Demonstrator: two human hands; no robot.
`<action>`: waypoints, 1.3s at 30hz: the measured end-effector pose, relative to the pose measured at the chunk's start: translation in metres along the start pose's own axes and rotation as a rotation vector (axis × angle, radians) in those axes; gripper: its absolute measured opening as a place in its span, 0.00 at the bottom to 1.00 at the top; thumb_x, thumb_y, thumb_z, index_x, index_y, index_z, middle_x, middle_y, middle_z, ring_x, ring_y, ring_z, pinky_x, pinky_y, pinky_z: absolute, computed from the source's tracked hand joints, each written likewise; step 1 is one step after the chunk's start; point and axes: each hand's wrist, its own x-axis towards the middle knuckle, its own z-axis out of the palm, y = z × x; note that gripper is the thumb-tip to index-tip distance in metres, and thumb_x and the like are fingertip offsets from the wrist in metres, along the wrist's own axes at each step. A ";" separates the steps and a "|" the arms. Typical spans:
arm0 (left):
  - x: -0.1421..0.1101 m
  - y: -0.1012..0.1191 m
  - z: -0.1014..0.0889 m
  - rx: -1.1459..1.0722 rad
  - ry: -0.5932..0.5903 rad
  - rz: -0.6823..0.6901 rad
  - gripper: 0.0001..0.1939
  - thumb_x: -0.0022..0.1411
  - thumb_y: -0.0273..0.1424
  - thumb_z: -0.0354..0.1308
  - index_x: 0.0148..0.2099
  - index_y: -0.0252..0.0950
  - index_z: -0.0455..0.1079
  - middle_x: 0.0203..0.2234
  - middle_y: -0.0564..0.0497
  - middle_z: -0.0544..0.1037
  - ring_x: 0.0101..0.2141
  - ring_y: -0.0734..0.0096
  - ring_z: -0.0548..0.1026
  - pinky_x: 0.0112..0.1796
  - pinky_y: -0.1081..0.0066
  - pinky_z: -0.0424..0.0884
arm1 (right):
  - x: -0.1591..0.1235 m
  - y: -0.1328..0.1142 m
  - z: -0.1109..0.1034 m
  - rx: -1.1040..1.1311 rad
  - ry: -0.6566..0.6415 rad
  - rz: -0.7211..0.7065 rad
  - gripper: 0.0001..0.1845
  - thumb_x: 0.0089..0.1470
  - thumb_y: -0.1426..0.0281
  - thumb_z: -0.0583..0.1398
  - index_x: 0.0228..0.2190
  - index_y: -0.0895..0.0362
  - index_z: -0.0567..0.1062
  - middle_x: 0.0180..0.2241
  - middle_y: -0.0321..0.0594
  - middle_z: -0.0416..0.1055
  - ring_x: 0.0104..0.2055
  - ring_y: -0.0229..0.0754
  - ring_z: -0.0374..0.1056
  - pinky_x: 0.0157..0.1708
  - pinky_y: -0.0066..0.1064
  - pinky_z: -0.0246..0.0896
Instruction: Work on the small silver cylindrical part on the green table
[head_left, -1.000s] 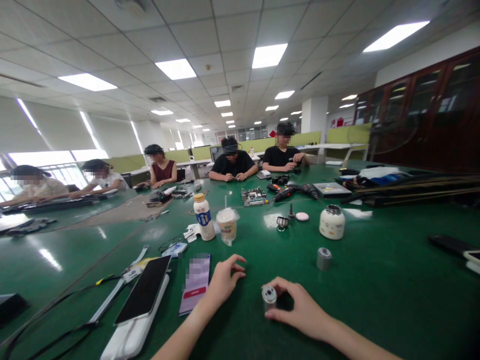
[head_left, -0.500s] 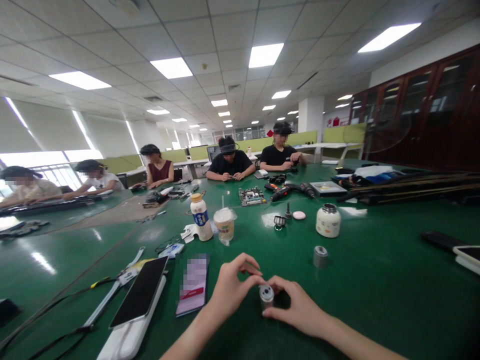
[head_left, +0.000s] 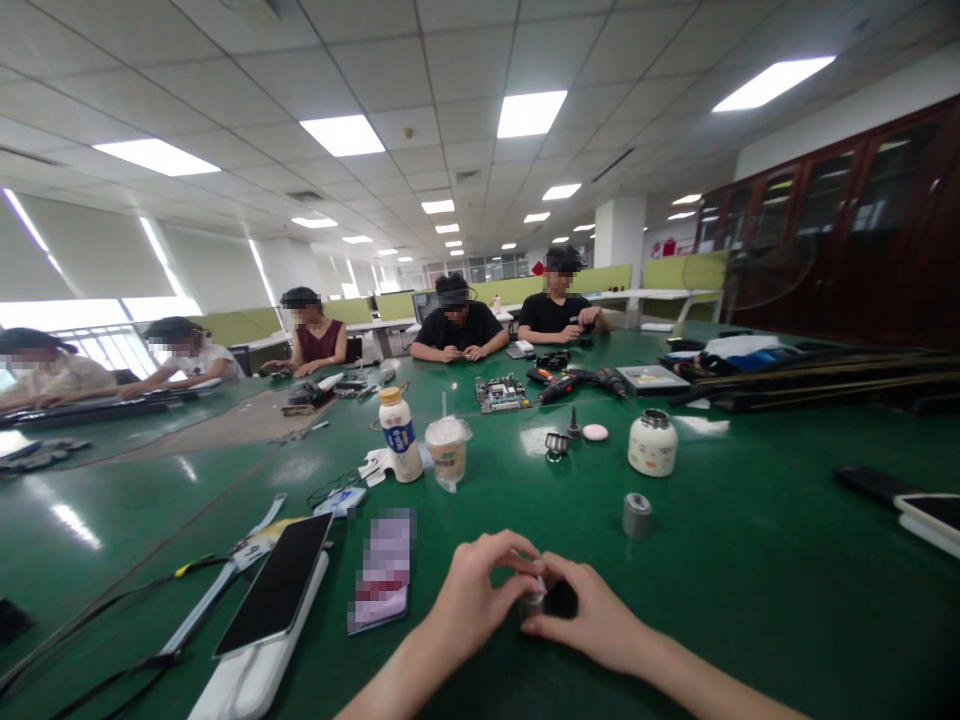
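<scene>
A small grey metal cylinder (head_left: 531, 607) stands on the green table in front of me, its top mostly covered by fingers. My right hand (head_left: 592, 612) curls around its right side, thumb in front and fingers behind. Over the top, my left hand (head_left: 484, 580) pinches thumb and fingertips together. A thin silvery edge shows between those fingertips; whether it is a separate piece or the cylinder's rim I cannot tell. A second, similar metal cylinder (head_left: 637, 516) stands upright beyond my right hand, touched by neither hand.
Left of my hands lie a purple-screened phone (head_left: 384, 570) and a black-screened phone (head_left: 277, 580) on a white block. Ahead stand a bottle (head_left: 401, 440), a lidded cup (head_left: 448, 452), a cream jar (head_left: 652, 445) and a circuit board (head_left: 502, 394). Several people sit around the table.
My left fingertips have come down and right onto the cylinder's top, hiding the end face with holes that showed before. My right hand keeps its hold.
</scene>
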 end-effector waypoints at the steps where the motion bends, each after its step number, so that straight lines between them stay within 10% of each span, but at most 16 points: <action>1: -0.001 0.001 0.001 0.008 -0.007 0.018 0.11 0.54 0.20 0.65 0.39 0.39 0.73 0.32 0.54 0.84 0.35 0.66 0.82 0.39 0.72 0.74 | 0.000 0.001 0.000 -0.002 0.001 -0.002 0.15 0.45 0.66 0.70 0.36 0.55 0.75 0.34 0.34 0.77 0.38 0.45 0.72 0.39 0.31 0.63; 14: -0.002 0.006 -0.001 -0.009 -0.024 0.022 0.19 0.52 0.15 0.58 0.45 0.37 0.74 0.36 0.52 0.82 0.35 0.68 0.81 0.40 0.72 0.74 | -0.001 0.000 0.000 0.053 -0.008 -0.030 0.17 0.46 0.68 0.70 0.38 0.54 0.75 0.36 0.34 0.78 0.39 0.45 0.73 0.40 0.31 0.64; 20: -0.005 0.010 -0.007 0.026 -0.075 0.085 0.31 0.49 0.14 0.54 0.54 0.40 0.69 0.49 0.49 0.77 0.50 0.61 0.74 0.52 0.63 0.67 | 0.001 0.000 -0.001 0.054 -0.019 -0.031 0.18 0.46 0.66 0.70 0.39 0.55 0.75 0.36 0.35 0.78 0.39 0.45 0.73 0.41 0.32 0.64; 27: -0.003 0.005 -0.002 0.153 0.025 0.007 0.22 0.52 0.20 0.63 0.49 0.42 0.71 0.36 0.52 0.81 0.39 0.62 0.78 0.46 0.62 0.67 | 0.000 -0.002 -0.001 0.058 -0.019 -0.024 0.17 0.46 0.66 0.70 0.38 0.55 0.75 0.34 0.35 0.77 0.38 0.45 0.73 0.40 0.31 0.64; 39: -0.002 0.007 -0.002 -0.061 -0.065 0.011 0.24 0.53 0.15 0.58 0.50 0.40 0.70 0.45 0.51 0.79 0.39 0.68 0.81 0.43 0.70 0.73 | 0.000 -0.002 -0.001 0.042 -0.013 -0.021 0.15 0.46 0.66 0.70 0.37 0.55 0.75 0.34 0.35 0.78 0.38 0.45 0.73 0.40 0.31 0.63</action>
